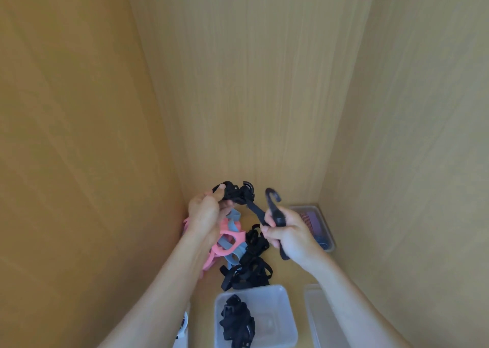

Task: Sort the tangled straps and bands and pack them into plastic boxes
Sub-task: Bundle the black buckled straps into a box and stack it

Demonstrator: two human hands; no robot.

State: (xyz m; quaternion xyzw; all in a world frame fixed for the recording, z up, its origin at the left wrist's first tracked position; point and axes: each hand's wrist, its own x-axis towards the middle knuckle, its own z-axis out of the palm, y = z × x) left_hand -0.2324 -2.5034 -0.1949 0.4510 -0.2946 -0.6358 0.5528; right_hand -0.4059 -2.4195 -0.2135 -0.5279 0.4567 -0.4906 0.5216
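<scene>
My left hand (205, 212) is closed on the bundled end of a black strap (238, 191), held above the pile. The strap runs down to my right hand (288, 232), which grips its other end, a hooked tip (272, 197) sticking up above the fingers. Below lies a tangle of pink bands (227, 238), grey-blue bands (234, 220) and black straps (248, 271). A clear plastic box (280, 302) near me holds several black straps (238, 321).
Wooden walls close in on the left, back and right. A second clear box (317, 316) stands at the lower right. A box with dark red and blue bands (316, 224) sits in the back right corner. A white object (182, 326) shows at the lower left.
</scene>
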